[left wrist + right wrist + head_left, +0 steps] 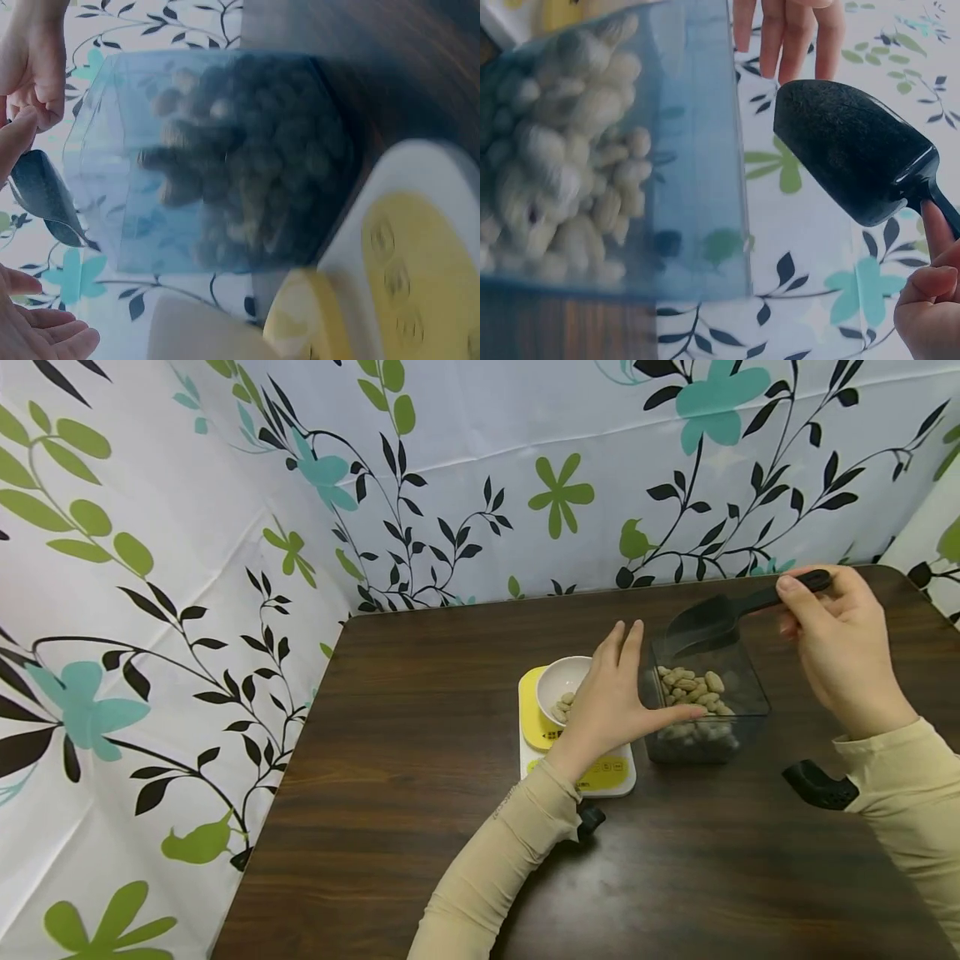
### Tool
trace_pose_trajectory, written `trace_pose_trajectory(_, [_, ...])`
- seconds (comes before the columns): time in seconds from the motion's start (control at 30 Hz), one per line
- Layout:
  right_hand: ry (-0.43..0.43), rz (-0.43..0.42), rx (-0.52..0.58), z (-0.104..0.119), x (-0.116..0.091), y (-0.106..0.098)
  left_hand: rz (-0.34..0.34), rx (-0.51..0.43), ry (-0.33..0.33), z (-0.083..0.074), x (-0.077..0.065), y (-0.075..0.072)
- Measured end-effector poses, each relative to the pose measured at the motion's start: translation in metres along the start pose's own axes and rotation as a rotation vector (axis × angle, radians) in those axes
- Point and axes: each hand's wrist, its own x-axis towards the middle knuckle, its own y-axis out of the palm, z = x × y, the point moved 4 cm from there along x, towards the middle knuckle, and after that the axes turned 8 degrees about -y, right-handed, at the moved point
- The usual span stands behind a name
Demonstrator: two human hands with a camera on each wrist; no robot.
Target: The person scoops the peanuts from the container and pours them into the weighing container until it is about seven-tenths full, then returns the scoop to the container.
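While R hand [843, 652] pinches the black scoop [708, 620] by its handle [763, 600], best spot imo, above the nut bin [742, 681], L hand [611, 692] is spread, holding nothing; scoop's prob light, stiff, kinda slick

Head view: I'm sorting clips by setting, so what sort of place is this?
Probably a makeshift indoor workspace; whether a home or a studio, I can't tell. Patterned cloth screens the far and left sides of a table, which bears a small scale and a clear box.
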Motion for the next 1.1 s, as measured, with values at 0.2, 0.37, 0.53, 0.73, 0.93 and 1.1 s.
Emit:
trace_pose_trajectory(0.2, [0.005, -0.008, -0.091, -0.001, -0.004, -0.016, 0.034, -0.035, -0.011, -0.011, 0.002, 0.015])
trace_pose_trajectory(0.37, [0.009, 0.058, -0.472, -0.003, -0.011, -0.025, 0.060, -0.051, -0.020, -0.016, 0.001, 0.026])
trace_pose_trajectory(0.53, [-0.007, 0.130, -0.744, -0.008, -0.016, -0.027, 0.085, -0.024, -0.048, -0.017, 0.000, 0.033])
trace_pose_trajectory(0.73, [-0.058, 0.187, -0.956, -0.009, -0.020, -0.023, 0.113, -0.023, -0.055, -0.016, 0.002, 0.039])
trace_pose_trajectory(0.93, [-0.131, 0.241, -1.039, -0.011, -0.022, -0.018, 0.114, -0.021, -0.055, -0.014, 0.002, 0.040])
trace_pose_trajectory(1.1, [-0.189, 0.310, -1.090, -0.016, -0.026, -0.017, 0.111, -0.022, -0.060, -0.013, 0.001, 0.041])
